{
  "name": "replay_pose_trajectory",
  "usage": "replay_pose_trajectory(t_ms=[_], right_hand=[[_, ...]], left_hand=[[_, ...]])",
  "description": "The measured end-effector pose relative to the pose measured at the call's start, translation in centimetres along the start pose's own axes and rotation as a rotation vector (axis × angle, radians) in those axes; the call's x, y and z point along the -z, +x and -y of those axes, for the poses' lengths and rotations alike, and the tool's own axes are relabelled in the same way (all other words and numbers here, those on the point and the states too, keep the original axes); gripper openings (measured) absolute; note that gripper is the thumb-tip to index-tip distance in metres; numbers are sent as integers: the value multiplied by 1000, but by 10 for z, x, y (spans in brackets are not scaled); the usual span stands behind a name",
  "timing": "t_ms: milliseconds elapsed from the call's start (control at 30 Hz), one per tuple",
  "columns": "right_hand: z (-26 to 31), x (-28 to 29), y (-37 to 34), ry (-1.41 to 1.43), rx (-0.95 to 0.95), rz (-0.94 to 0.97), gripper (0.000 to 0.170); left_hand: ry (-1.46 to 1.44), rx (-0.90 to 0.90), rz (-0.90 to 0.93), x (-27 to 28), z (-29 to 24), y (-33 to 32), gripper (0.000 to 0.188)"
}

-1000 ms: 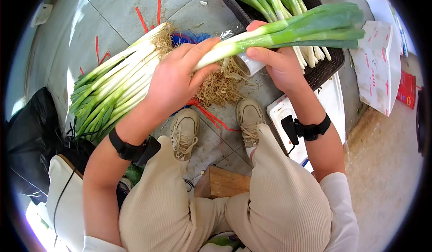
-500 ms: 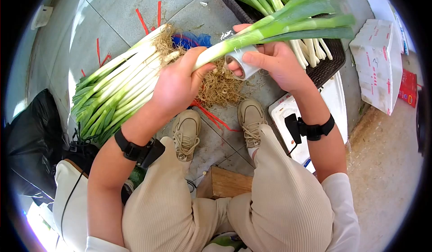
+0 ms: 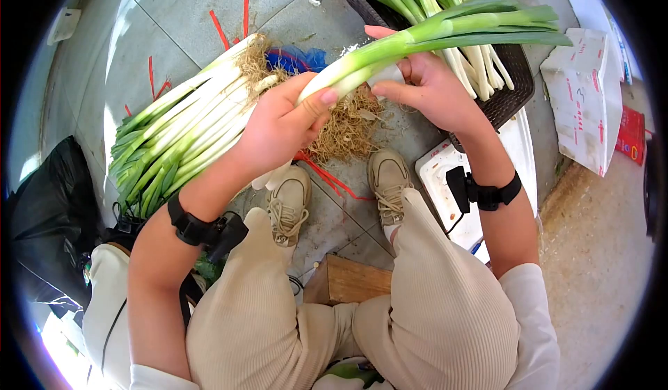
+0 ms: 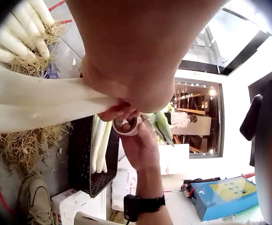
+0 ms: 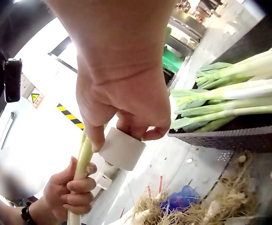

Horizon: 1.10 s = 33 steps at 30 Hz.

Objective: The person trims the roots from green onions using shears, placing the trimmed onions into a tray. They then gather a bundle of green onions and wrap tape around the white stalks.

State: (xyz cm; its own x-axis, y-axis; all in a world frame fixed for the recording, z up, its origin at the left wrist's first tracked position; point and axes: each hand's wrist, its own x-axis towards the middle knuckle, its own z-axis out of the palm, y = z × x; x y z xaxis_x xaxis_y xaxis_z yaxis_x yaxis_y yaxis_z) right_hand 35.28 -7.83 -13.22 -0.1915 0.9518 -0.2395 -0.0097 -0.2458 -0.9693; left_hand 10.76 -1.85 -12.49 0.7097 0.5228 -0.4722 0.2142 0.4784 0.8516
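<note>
My left hand point(image 3: 282, 115) grips a few long leeks point(image 3: 445, 32) around their white shafts, the thumb lying along them. White lower ends stick out below that hand, large in the left wrist view point(image 4: 37, 101). The green leaves point to the right, past my right hand point(image 3: 438, 91). That hand holds a roll of tape point(image 5: 123, 149) between thumb and fingers, close against the leeks. From the left wrist, fingertips show inside the roll's ring point(image 4: 126, 125); from the head, the leeks partly cover it.
On the floor at left lies a pile of rooted leeks point(image 3: 188, 132); trimmed roots point(image 3: 348, 132) are heaped before the shoes. A dark basket point(image 3: 518, 101) with more leeks stands back right, near a white foam lid point(image 3: 452, 174). Red strips point(image 3: 334, 181) and a wooden block point(image 3: 348, 279) lie nearby.
The tape roll's open ring showed below the leeks half a second ago; now the roll is turned and mostly behind them. The white ends have come into view beneath my left hand.
</note>
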Motion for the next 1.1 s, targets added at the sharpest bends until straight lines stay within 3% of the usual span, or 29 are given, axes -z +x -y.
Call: replay_pose_trajectory(t_ms=[133, 267, 400, 467, 533, 600, 633, 700, 767, 833, 967, 1100], right_hand=[[8, 3, -1, -59, 47, 17, 82], [14, 9, -1, -114, 149, 46, 82], [15, 6, -5, -56, 104, 121, 57], [6, 6, -8, 39, 109, 92, 40], [3, 3, -13, 58, 89, 71, 40], [-1, 1, -18, 145, 51, 28, 39], [-3, 1, -19, 145, 51, 24, 39], [-3, 0, -19, 231, 15, -31, 39], [-5, -4, -19, 154, 59, -85, 41], [-5, -6, -18, 77, 101, -136, 42], [2, -17, -13, 77, 67, -205, 41], [2, -24, -15, 58, 64, -263, 40]], left_hand=[[-121, 101, 138, 1, -13, -3, 33], [-345, 320, 381, 11, -15, 0, 39], [-667, 575, 643, 21, -3, 10, 42], [-573, 567, 627, 23, -2, 14, 42], [-481, 557, 613, 21, -2, 16, 42], [-54, 354, 380, 18, -5, 18, 43], [-53, 354, 384, 17, -1, 19, 43], [396, -175, 105, 15, 8, 21, 45], [541, -152, 42, 2, -11, 5, 49], [1180, -584, -180, -4, -6, 0, 51], [1333, -602, -368, -7, 11, 5, 49], [1341, -625, -412, -3, 16, 7, 41]])
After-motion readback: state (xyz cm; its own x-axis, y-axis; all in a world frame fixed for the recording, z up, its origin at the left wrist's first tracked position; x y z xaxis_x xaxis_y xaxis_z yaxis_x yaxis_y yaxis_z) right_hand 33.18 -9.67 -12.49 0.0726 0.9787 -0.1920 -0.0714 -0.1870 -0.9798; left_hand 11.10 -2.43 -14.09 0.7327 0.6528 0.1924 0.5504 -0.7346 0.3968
